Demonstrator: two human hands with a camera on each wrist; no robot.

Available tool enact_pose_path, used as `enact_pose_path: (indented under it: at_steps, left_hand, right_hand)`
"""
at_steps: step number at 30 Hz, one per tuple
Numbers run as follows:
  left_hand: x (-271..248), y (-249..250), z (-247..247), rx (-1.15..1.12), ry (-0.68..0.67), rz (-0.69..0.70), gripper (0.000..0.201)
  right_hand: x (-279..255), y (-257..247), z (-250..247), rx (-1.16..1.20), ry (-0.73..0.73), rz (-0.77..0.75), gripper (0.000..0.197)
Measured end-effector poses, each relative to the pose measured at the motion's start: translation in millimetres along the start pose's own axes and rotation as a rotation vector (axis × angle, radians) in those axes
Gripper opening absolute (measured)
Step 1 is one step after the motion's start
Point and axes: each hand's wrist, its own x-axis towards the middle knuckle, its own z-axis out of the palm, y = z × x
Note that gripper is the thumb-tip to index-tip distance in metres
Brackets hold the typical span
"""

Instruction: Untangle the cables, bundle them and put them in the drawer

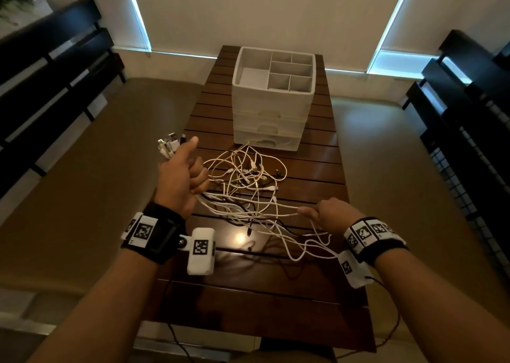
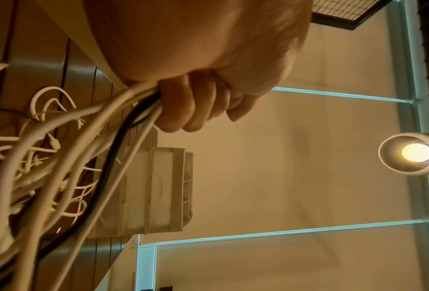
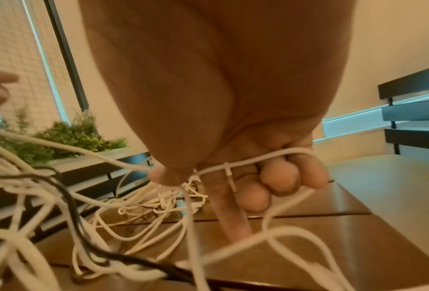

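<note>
A tangle of white and black cables [image 1: 248, 180] lies on the wooden slatted table [image 1: 317, 164], trailing toward me. My left hand [image 1: 185, 177] is raised at the table's left edge and grips a bunch of cables [image 2: 123, 122]; their plug ends [image 1: 169, 143] stick out above the fist, thumb up. My right hand [image 1: 328, 215] pinches one white cable [image 3: 246, 159] and holds it taut from the bunch, other fingers curled. The white drawer unit [image 1: 271, 97] stands at the far end, its drawers shut and its top compartments bare.
Dark slatted benches [image 1: 55, 67] flank the table on both sides. A planter with green plants [image 3: 66, 137] sits behind the left bench. A thin black wire [image 1: 386, 321] runs from my right wrist camera off the table's near edge.
</note>
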Motion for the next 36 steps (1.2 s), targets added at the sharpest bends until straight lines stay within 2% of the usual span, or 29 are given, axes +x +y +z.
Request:
enact_pose_path:
  at_steps: [4,6,9,10,12,14,15,17,19,21,23,24,26,28,31,33,36]
  left_hand:
    - [-1.8,-1.9,-1.1,-0.004,-0.001,0.012,0.052]
    - [-0.2,1.8,-5.4,-0.026,0.01,0.022,0.052]
    - [1.1,5.3,-8.8,-0.009,-0.004,0.028,0.049]
    - [0.2,2.9,-7.0,0.003,-0.008,0.026,0.049]
    - [-1.8,-7.5,-0.1,0.017,-0.014,0.021,0.049]
    - [-3.6,-19.1,8.4,0.015,-0.012,0.003,0.052]
    - [-4.7,-23.8,12.2,0.012,-0.018,-0.008,0.054]
    - [-8.8,-30.3,21.2,0.009,-0.046,-0.017,0.055]
    - [-14.5,-33.2,30.2,0.0,-0.073,-0.001,0.057]
    - [-17.1,-32.6,34.1,-0.037,-0.102,0.006,0.06]
    - [-15.7,-27.7,28.9,-0.072,-0.143,0.018,0.061]
    - [-14.2,-24.6,23.8,-0.083,-0.16,0.029,0.062]
    - [-12.1,-21.6,13.7,-0.083,-0.189,0.033,0.063]
    - [-13.3,-25.8,10.6,-0.052,-0.2,0.013,0.063]
    - [-14.3,-38.9,15.2,-0.012,-0.153,-0.057,0.06]
    - [-11.8,-46.5,18.3,0.019,-0.114,-0.099,0.058]
    - [-5.4,-53.3,15.4,0.031,-0.087,-0.147,0.056]
  right_hand:
    - [-3.3,0.6,0.8,-0.123,-0.076,0.139,0.109]
    - [-1.4,7.4,3.2,-0.102,-0.112,0.2,0.11]
    - [-1.8,9.7,4.8,-0.024,-0.092,0.199,0.092]
    - [-1.9,5.2,3.5,-0.044,-0.038,0.176,0.079]
    - [-4.0,-8.7,-4.0,-0.057,0.19,0.081,0.048]
    - [-8.8,-27.8,-17.9,0.125,0.431,-0.128,0.043]
    - [-14.8,-40.8,-25.8,0.276,0.481,-0.273,0.048]
    - [-30.9,-76.7,-36.2,0.477,0.395,-0.55,0.061]
    - [-41.5,-113.2,-31.0,0.544,0.207,-0.684,0.066]
    - [-42.2,-137.4,-17.9,0.667,0.133,-0.679,0.051]
    - [-33.2,-142.5,-0.5,0.721,0.192,-0.622,0.024]
    - [-27.7,-139.0,7.9,0.658,0.224,-0.585,0.02]
    - [-20.3,-127.5,24.1,0.444,0.283,-0.505,0.028]
    - [-17.3,-117.4,33.4,0.385,0.279,-0.448,0.039]
    - [-18.7,-116.9,43.9,0.417,0.167,-0.44,0.049]
    - [-19.0,-117.2,54.9,0.445,0.08,-0.436,0.047]
    - [-21.7,-108.2,48.8,0.541,-0.073,-0.462,0.054]
